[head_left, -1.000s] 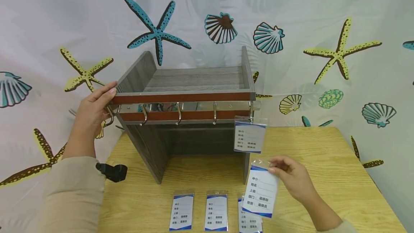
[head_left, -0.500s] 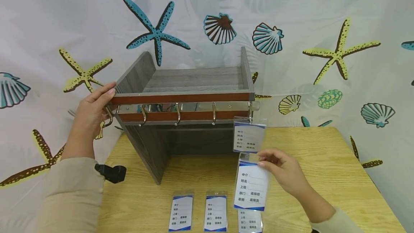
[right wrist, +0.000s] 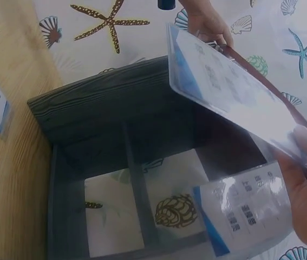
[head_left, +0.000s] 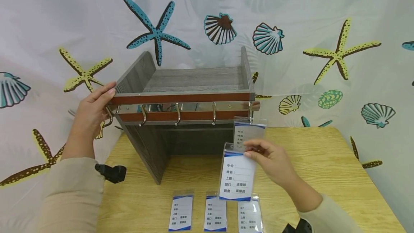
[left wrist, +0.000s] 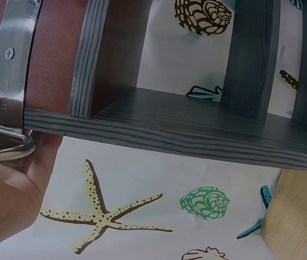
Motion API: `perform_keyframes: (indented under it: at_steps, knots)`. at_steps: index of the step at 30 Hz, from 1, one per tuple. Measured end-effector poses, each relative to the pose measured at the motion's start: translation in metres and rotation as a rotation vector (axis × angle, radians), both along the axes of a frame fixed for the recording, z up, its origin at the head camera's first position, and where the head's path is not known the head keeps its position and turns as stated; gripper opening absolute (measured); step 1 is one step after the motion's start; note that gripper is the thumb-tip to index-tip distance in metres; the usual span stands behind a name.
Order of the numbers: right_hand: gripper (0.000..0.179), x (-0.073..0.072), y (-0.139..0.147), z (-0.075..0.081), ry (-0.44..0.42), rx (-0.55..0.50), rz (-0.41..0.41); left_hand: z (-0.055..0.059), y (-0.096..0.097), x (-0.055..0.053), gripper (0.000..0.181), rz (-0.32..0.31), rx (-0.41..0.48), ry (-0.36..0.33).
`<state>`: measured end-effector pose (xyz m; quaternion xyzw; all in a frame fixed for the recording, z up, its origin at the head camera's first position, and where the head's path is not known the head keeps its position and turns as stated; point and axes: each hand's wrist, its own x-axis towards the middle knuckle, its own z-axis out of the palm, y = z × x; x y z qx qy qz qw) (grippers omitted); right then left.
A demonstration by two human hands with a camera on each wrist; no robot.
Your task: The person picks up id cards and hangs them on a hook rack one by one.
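Note:
In the head view my right hand [head_left: 270, 161] pinches the upper right edge of a badge in a clear sleeve [head_left: 237, 177], white with blue corners. It is held upright, in front of the lower part of another badge [head_left: 249, 130] that hangs from the rightmost hook [head_left: 250, 110]. My left hand [head_left: 92, 112] grips the left front corner of a grey wooden shelf unit [head_left: 197, 78] beside its leftmost hook [head_left: 109, 115]. In the left wrist view that hand [left wrist: 12, 189] lies by the corner behind a metal hook [left wrist: 12, 146]. Both badges also show in the right wrist view.
Three more badges lie in a row on the wooden table: left [head_left: 181, 213], middle [head_left: 215, 213] and right [head_left: 249, 215]. Bare hooks line the metal rail [head_left: 194, 106] between the end hooks. A patterned cloth [head_left: 291, 3] hangs behind the unit.
My right hand has moved left and up with its badge, from right of the hanging badge to partly in front of it. My left hand keeps its hold on the shelf corner.

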<state>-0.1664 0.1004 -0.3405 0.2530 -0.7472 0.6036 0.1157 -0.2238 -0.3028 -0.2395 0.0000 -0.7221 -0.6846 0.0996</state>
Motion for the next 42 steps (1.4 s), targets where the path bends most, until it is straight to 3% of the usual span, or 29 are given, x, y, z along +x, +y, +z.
perform_keyframes:
  at_steps: [9, 19, 28, 33, 42]
  knots:
    - [0.016, -0.003, -0.016, 0.011, 0.053, 0.022, 0.001, 0.000, 0.000, 0.000, 0.047, -0.004, -0.007, -0.002]
    - [0.017, -0.010, -0.035, 0.025, 0.012, 0.004, 0.000, 0.001, 0.001, 0.000, 0.049, 0.006, -0.014, -0.009]
    - [0.016, -0.017, -0.047, 0.030, 0.041, -0.033, 0.015, 0.000, 0.000, 0.000, 0.047, -0.003, 0.007, 0.005]
    - [0.017, -0.019, -0.054, 0.036, 0.040, -0.046, 0.045, 0.002, 0.002, -0.001, 0.050, 0.015, -0.029, -0.005]
    - [0.016, -0.023, -0.062, 0.043, 0.048, -0.004, -0.007, 0.002, 0.002, 0.000, 0.051, 0.015, -0.029, -0.016]
